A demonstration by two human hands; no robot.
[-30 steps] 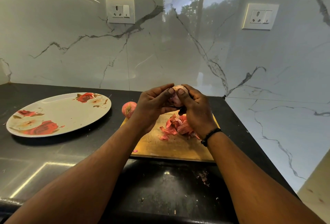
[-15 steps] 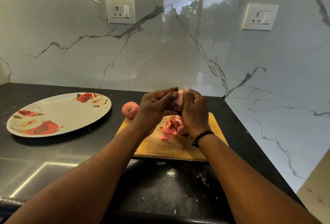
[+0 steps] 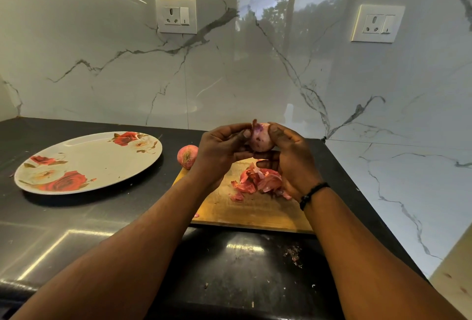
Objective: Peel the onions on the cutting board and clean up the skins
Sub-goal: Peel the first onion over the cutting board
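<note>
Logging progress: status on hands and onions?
Both hands, left hand and right hand, grip the peeled onion. Unpeeled onion waits. Skins on cutting board.

Home kitchen: glossy white marble-look backsplash with grey veins (image 3: pixel 255 69), two white wall socket-and-switch plates (image 3: pixel 176 15) (image 3: pixel 377 23), black polished stone countertop (image 3: pixel 76 217), rose-patterned oval serving plate (image 3: pixel 102 166), rectangular wooden cutting board (image 3: pixel 255 212) with red onion skins (image 3: pixel 258 181).

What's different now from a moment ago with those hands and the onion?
Both hands turned the onion between them, so more of its pale peeled side shows now. The right hand opened outward off the top; the left hand grips as before. Skins, whole onion and plate stayed put.
</note>
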